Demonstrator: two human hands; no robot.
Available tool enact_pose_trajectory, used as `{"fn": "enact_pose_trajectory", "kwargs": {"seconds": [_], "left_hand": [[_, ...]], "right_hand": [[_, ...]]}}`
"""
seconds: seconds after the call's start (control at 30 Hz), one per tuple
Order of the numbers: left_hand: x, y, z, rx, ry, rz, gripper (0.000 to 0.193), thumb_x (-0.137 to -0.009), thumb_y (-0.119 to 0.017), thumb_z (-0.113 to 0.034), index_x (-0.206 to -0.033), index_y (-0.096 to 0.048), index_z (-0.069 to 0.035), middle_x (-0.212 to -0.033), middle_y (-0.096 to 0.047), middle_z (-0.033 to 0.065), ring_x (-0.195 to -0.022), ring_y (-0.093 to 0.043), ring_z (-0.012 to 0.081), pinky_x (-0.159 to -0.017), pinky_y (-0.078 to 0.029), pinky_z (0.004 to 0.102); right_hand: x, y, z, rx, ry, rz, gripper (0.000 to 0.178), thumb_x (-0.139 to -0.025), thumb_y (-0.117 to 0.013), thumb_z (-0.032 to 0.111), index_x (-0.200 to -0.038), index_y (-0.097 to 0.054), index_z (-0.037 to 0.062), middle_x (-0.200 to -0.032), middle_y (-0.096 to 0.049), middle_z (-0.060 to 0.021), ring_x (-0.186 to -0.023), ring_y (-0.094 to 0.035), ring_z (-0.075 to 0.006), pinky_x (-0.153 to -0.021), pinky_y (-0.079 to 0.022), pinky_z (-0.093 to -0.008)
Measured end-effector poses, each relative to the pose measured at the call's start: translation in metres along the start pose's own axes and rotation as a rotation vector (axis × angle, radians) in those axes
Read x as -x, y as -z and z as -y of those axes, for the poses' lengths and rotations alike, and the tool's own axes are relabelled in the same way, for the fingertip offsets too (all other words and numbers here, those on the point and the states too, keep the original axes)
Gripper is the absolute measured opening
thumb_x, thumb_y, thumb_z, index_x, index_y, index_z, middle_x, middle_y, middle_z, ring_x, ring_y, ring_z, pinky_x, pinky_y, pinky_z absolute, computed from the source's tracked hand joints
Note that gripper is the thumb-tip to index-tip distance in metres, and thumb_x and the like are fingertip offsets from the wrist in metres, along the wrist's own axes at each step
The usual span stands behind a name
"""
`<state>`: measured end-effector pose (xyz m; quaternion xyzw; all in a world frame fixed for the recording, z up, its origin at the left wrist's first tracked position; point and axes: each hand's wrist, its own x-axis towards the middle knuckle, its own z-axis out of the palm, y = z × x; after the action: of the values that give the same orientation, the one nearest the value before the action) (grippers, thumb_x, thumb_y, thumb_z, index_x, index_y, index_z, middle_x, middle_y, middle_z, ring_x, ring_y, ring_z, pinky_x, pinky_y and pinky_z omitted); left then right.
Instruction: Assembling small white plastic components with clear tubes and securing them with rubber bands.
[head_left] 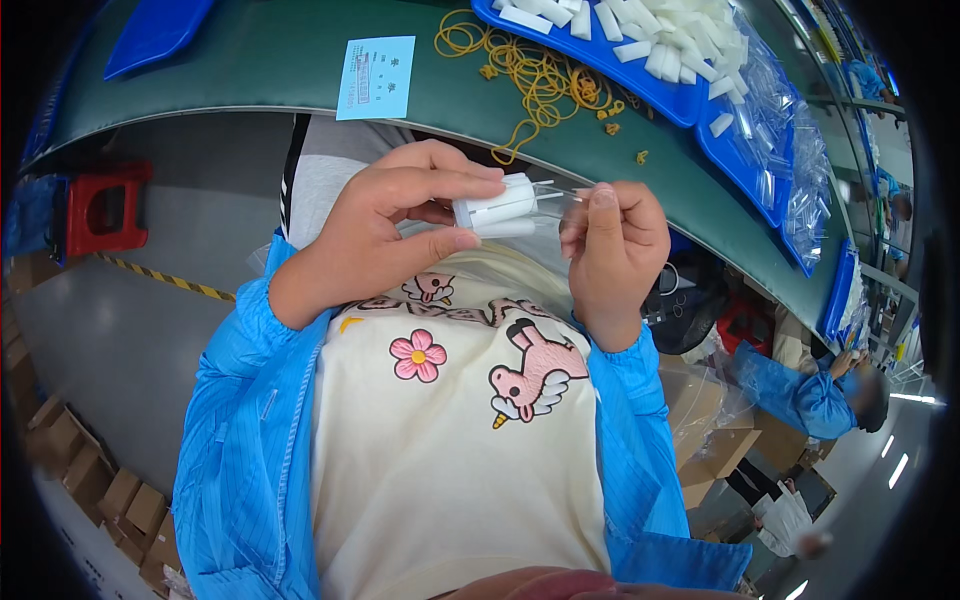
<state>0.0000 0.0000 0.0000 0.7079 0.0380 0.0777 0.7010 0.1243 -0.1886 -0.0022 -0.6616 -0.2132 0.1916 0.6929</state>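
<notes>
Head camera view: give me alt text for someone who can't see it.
A person's left grip holds white pieces, while the right grip is at thin, partly blurred strands beside them. Beyond, a green table bears yellow rubber bands and blue trays of white blocks and clear items.

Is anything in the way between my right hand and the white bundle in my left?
Nothing visible blocks it; only thin pieces jut from the white bundle in the left hand toward the right hand.

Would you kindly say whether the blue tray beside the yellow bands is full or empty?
Well filled: white pieces lie heaped in the blue tray, with a bare strip along its near side.
</notes>
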Motion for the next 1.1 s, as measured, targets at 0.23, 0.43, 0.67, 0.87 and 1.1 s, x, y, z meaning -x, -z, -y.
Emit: {"fn": "enact_pose_trajectory", "kwargs": {"seconds": [0.23, 0.43, 0.67, 0.87, 1.1], "left_hand": [[-0.003, 0.009, -0.006, -0.188, -0.088, 0.101, 0.041, -0.071, -0.068, 0.005, -0.110, -0.068, -0.005, -0.113, -0.061, 0.0102, -0.100, -0.057, 0.0196, -0.081, -0.051, 0.0293], [0.000, 0.010, -0.001, -0.111, -0.064, 0.083, 0.040, -0.070, -0.069, 0.004, -0.108, -0.069, -0.005, -0.111, -0.061, 0.0101, -0.099, -0.058, 0.0205, -0.081, -0.051, 0.0308], [0.001, 0.005, 0.003, -0.075, -0.029, 0.086, 0.040, -0.071, -0.070, 0.003, -0.110, -0.069, -0.005, -0.115, -0.060, 0.0106, -0.103, -0.057, 0.0218, -0.084, -0.051, 0.0318], [0.001, -0.003, 0.011, 0.175, -0.051, 0.057, 0.036, -0.078, -0.065, 0.004, -0.113, -0.067, -0.003, -0.124, -0.054, 0.0144, -0.112, -0.055, 0.0235, -0.095, -0.046, 0.0334], [0.002, -0.009, 0.028, 0.263, -0.141, -0.031, 0.029, -0.084, -0.062, 0.003, -0.113, -0.065, -0.002, -0.126, -0.052, 0.0137, -0.115, -0.053, 0.0212, -0.094, -0.048, 0.0309]], "right_hand": [[0.004, 0.002, -0.010, -0.092, -0.019, 0.031, 0.012, -0.097, -0.053, 0.009, -0.089, -0.055, -0.0001, -0.065, -0.058, -0.0051, -0.054, -0.051, -0.0061, -0.049, -0.041, -0.0194], [-0.001, 0.010, -0.007, -0.066, -0.113, 0.173, 0.012, -0.096, -0.054, 0.009, -0.089, -0.057, 0.0001, -0.066, -0.058, -0.0045, -0.054, -0.050, -0.0056, -0.050, -0.040, -0.0189], [0.004, 0.002, -0.001, 0.023, -0.049, 0.204, 0.012, -0.096, -0.055, 0.011, -0.091, -0.056, 0.0005, -0.069, -0.058, -0.0032, -0.058, -0.051, -0.0050, -0.052, -0.039, -0.0185], [0.003, -0.003, -0.004, -0.107, -0.042, 0.029, 0.007, -0.097, -0.055, 0.010, -0.096, -0.054, 0.0024, -0.071, -0.056, -0.0018, -0.061, -0.050, -0.0048, -0.054, -0.040, -0.0192], [0.003, -0.004, -0.006, -0.038, 0.086, 0.053, 0.012, -0.093, -0.059, 0.005, -0.103, -0.055, -0.0001, -0.093, -0.057, -0.0064, -0.077, -0.053, -0.0078, -0.063, -0.042, -0.0189]]}}
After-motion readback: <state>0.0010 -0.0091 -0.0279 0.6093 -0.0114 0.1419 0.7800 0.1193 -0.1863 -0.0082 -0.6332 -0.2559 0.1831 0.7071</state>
